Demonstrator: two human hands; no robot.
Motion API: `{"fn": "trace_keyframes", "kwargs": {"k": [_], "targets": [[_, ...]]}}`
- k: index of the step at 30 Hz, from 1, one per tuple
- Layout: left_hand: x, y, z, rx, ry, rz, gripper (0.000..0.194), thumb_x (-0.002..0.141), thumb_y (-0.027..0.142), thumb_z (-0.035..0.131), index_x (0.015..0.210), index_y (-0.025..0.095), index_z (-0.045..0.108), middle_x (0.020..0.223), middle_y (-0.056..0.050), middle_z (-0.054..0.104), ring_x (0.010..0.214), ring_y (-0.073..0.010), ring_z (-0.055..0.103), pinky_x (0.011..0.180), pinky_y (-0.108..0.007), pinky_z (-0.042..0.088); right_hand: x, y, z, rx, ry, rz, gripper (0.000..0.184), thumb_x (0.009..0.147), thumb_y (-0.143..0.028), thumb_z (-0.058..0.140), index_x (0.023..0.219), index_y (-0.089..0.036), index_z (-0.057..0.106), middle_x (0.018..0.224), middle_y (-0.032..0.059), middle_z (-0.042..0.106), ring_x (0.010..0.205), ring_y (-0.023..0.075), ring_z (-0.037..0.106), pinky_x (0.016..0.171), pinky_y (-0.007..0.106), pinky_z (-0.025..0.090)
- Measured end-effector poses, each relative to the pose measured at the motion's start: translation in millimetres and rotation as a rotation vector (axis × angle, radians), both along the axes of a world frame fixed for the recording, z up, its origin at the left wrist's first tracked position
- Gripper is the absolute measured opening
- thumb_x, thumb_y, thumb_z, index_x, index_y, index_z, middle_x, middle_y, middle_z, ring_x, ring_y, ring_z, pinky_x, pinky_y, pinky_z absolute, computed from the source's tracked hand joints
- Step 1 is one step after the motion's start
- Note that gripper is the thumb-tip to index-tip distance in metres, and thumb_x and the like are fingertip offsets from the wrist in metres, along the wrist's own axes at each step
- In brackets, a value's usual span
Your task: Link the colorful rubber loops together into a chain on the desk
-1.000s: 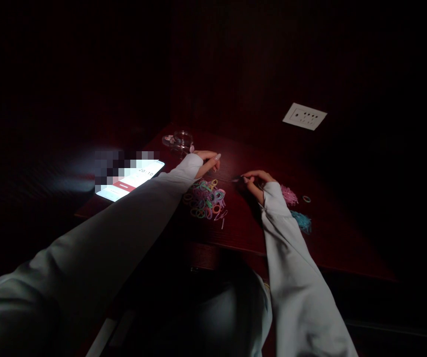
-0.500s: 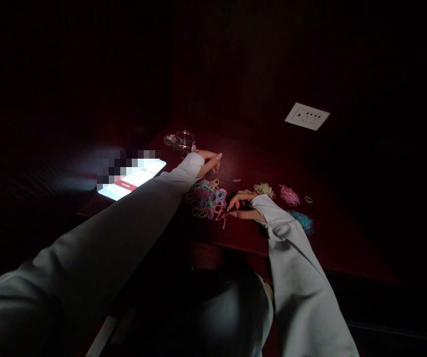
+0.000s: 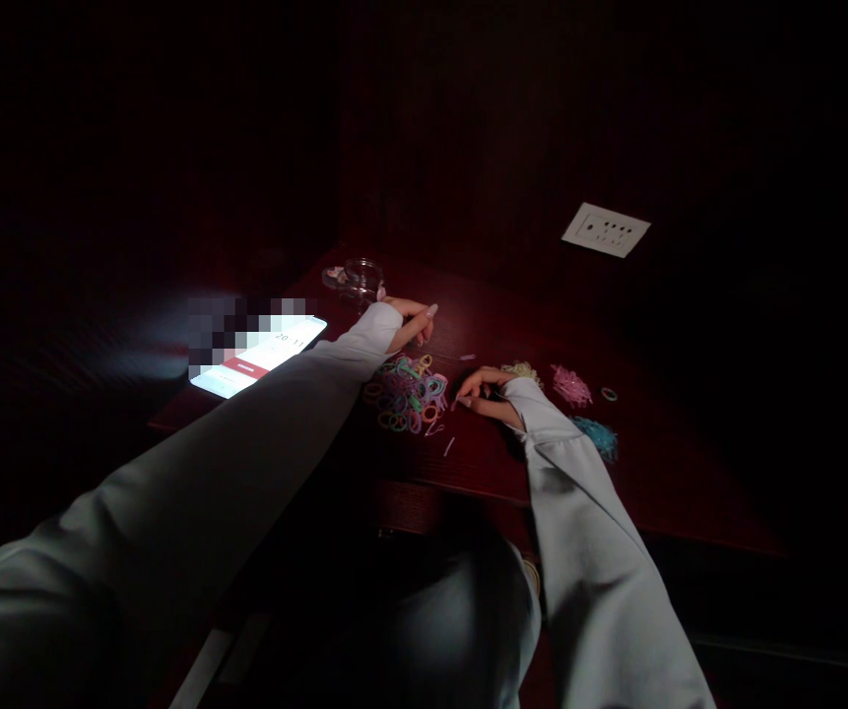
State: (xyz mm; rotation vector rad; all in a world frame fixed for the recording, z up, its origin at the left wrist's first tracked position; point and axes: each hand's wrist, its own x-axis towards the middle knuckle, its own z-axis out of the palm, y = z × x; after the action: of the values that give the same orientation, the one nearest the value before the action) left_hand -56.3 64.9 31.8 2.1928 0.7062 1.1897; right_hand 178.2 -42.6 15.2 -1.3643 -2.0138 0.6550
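Near the middle of the frame, the right hand [image 3: 489, 390] pinches a small pink band [image 3: 454, 404] between nearly closed fingertips, just beside the multicoloured pile of bands [image 3: 410, 394] on the dark red surface [image 3: 483, 463]. Above that pile, the left hand [image 3: 415, 317] is loosely curled; whether it holds anything is unclear.

On the dark red bench [image 3: 660, 483], the right hand [image 3: 489, 392] pinches a small pink band [image 3: 454, 403] just beside a mixed heap of coloured bands [image 3: 410, 394]. The left hand [image 3: 413, 321] rests loosely beyond that heap, near a clear jar [image 3: 362, 280]. Yellow [image 3: 522, 371], pink [image 3: 571, 386] and blue piles [image 3: 598, 438] lie to the right, and a lit phone [image 3: 261, 359] lies at the left.
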Motion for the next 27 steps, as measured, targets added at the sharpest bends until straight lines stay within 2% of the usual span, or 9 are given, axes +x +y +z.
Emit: {"fn": "trace_keyframes", "kwargs": {"k": [2, 4, 7, 15, 19, 24, 27], "targets": [[-0.7, -0.6, 1.5, -0.016, 0.018, -0.004, 0.059, 0.104, 0.052, 0.040, 0.062, 0.017, 0.064, 0.059, -0.002, 0.068, 0.057, -0.0118, 0.063, 0.071, -0.028, 0.052, 4.1, 3.5, 3.4, 0.109, 0.010, -0.187, 0.027, 0.083, -0.048, 0.071, 0.089, -0.022, 0.077, 0.078, 0.0023, 0.064, 0.075, 0.0182, 0.053, 0.075, 0.033, 0.039], [-1.6, -1.2, 3.3, -0.027, 0.035, -0.011, 0.059, 0.103, 0.053, 0.041, 0.062, 0.018, 0.063, 0.060, -0.002, 0.068, 0.058, -0.0118, 0.063, 0.071, -0.027, 0.052, 7.8, 7.7, 8.1, 0.197, -0.094, -0.378, 0.022, 0.084, -0.042, 0.069, 0.090, -0.022, 0.077, 0.083, 0.0037, 0.067, 0.082, 0.0209, 0.054, 0.081, 0.036, 0.037], [-2.2, -2.1, 4.9, -0.039, 0.048, -0.004, 0.058, 0.103, 0.053, 0.041, 0.062, 0.018, 0.064, 0.060, -0.002, 0.069, 0.059, -0.0123, 0.063, 0.073, -0.027, 0.053, 7.8, 14.1, 12.8, 0.226, -0.311, -0.516, 0.017, 0.083, -0.038, 0.069, 0.089, -0.024, 0.077, 0.088, 0.0045, 0.070, 0.090, 0.0239, 0.054, 0.086, 0.038, 0.031], [-1.8, -4.6, 4.7, -0.063, 0.035, -0.011, 0.057, 0.102, 0.054, 0.042, 0.061, 0.018, 0.062, 0.057, -0.001, 0.066, 0.058, -0.0115, 0.061, 0.074, -0.027, 0.051, -6.6, 19.7, 9.0, 0.224, -0.410, -0.509, 0.019, 0.087, -0.038, 0.065, 0.099, -0.025, 0.076, 0.094, 0.0050, 0.072, 0.095, 0.0254, 0.053, 0.090, 0.039, 0.027], [-2.8, -8.0, 6.0, -0.050, 0.030, -0.012, 0.058, 0.101, 0.057, 0.042, 0.061, 0.019, 0.060, 0.057, 0.000, 0.065, 0.058, -0.0114, 0.059, 0.075, -0.027, 0.050, -5.3, 13.5, 14.4, 0.216, -0.375, -0.576, 0.022, 0.089, -0.036, 0.062, 0.103, -0.025, 0.075, 0.091, 0.0038, 0.071, 0.092, 0.0236, 0.052, 0.089, 0.039, 0.028], [-2.3, -4.5, 4.2, -0.026, 0.050, -0.016, 0.059, 0.101, 0.058, 0.039, 0.062, 0.019, 0.060, 0.058, -0.001, 0.065, 0.058, -0.0115, 0.059, 0.072, -0.026, 0.048, 2.0, 10.3, 18.4, 0.244, -0.299, -0.641, 0.018, 0.090, -0.032, 0.060, 0.096, -0.023, 0.074, 0.085, 0.0044, 0.069, 0.091, 0.0236, 0.052, 0.089, 0.040, 0.030], [-1.7, -0.1, 2.5, -0.003, 0.075, -0.023, 0.058, 0.100, 0.057, 0.039, 0.061, 0.019, 0.060, 0.058, -0.001, 0.065, 0.057, -0.0119, 0.059, 0.067, -0.026, 0.047, 7.6, 12.6, 16.2, 0.321, -0.190, -0.573, 0.022, 0.090, -0.037, 0.058, 0.100, -0.024, 0.072, 0.084, 0.0039, 0.066, 0.087, 0.0228, 0.053, 0.084, 0.037, 0.034]]}}
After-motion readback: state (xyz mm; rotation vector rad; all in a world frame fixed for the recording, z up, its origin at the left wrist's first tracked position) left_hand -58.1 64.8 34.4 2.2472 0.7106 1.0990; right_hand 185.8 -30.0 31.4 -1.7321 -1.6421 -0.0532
